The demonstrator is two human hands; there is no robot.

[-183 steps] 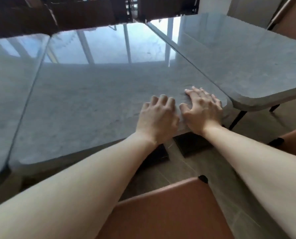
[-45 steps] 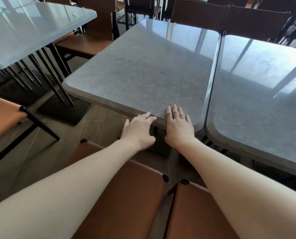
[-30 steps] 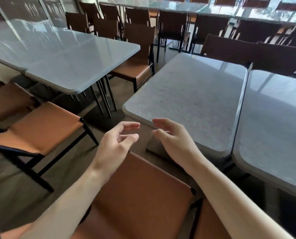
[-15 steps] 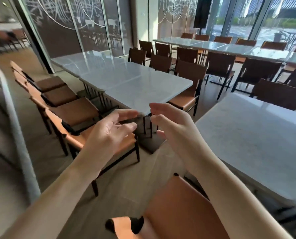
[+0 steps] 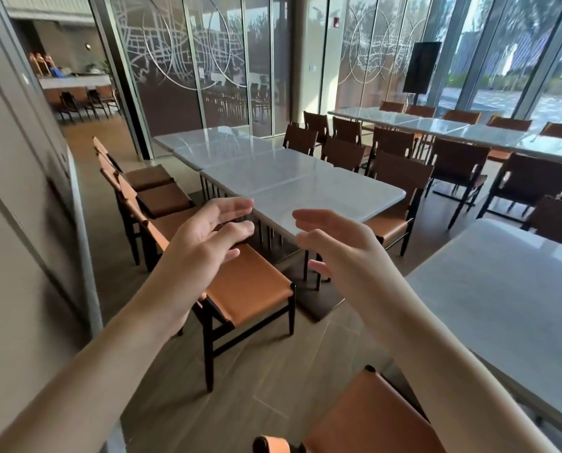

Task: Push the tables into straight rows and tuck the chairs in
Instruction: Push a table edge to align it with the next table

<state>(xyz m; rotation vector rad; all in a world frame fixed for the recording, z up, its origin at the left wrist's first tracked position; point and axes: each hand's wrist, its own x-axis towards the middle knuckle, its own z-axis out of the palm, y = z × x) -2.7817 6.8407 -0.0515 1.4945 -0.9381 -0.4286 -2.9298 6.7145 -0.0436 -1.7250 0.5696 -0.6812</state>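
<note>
My left hand (image 5: 204, 246) and my right hand (image 5: 338, 250) hover in the air in front of me, palms facing each other, fingers relaxed, holding nothing. Behind them runs a row of white marble tables (image 5: 309, 188). Orange-seated chairs (image 5: 250, 289) stand pulled out along its left side. Dark brown chairs (image 5: 400, 181) stand on its right side. A second marble table (image 5: 508, 289) lies at my right, close to my right forearm. An orange chair back (image 5: 368, 420) sits just below me.
A grey wall (image 5: 18, 223) closes the left side. Glass partitions with line patterns stand at the back. A third long row of tables (image 5: 469, 132) with brown chairs runs at the far right by the windows. Wood floor (image 5: 266, 371) lies between the rows.
Both hands have left the edge of the near table and lifted into the air. My view has swung up and left, from the tabletop to the room and the neighbouring row.
</note>
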